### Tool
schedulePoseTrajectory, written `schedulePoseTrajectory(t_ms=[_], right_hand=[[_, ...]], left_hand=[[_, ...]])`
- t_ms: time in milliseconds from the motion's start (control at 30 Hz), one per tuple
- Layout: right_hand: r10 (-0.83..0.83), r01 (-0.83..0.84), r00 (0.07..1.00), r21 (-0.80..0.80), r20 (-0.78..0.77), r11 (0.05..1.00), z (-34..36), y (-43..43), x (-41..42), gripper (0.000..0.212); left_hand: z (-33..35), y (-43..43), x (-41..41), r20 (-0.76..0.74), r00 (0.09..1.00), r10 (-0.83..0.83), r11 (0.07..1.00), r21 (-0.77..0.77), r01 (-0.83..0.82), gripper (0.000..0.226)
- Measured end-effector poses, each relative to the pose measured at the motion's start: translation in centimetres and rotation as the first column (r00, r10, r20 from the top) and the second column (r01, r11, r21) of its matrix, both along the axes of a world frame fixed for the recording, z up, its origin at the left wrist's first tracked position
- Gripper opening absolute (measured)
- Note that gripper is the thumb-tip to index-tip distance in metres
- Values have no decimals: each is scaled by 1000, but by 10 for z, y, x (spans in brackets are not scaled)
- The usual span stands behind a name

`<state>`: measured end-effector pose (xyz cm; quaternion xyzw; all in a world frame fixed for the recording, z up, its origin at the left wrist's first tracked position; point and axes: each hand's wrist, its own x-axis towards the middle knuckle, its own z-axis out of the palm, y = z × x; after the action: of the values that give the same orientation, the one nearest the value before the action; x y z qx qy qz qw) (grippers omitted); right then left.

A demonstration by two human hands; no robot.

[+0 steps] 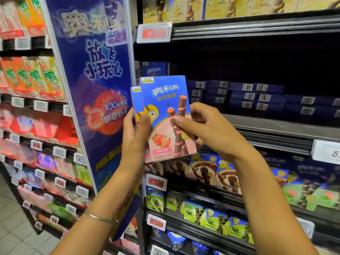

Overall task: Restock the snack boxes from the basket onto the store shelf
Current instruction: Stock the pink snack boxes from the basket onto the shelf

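I hold a blue and pink snack box [163,100] with strawberries and wafer rolls on its front, upright in front of the shelf [276,126]. A second box [136,100] of the same kind sticks out behind it on the left. My left hand [136,127] grips the boxes from the left edge, thumb on the front. My right hand [200,129] pinches the front box at its right edge, thumb on the front face. One like box [154,69] stands at the shelf's far left. The basket is out of view.
Dark blue boxes [244,97] lie stacked flat at the back of the same shelf. Yellow boxes [220,8] fill the shelf above, chocolate and green ones [211,172] the shelves below. A blue banner [95,70] divides off the left bay of red and orange snacks [31,76].
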<state>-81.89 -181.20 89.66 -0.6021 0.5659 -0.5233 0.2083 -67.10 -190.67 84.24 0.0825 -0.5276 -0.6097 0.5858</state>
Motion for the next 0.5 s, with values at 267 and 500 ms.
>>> schedulePoseTrajectory(t_ms=[267, 500], right_hand=[[-18, 22, 988, -25, 153, 999, 14, 5, -27, 23], [-350, 389, 905, -139, 241, 911, 25, -16, -81, 21]], left_hand=[[9, -20, -6, 41, 998, 47, 999, 6, -47, 59], [15, -29, -4, 20, 995, 94, 994, -55, -93, 67]])
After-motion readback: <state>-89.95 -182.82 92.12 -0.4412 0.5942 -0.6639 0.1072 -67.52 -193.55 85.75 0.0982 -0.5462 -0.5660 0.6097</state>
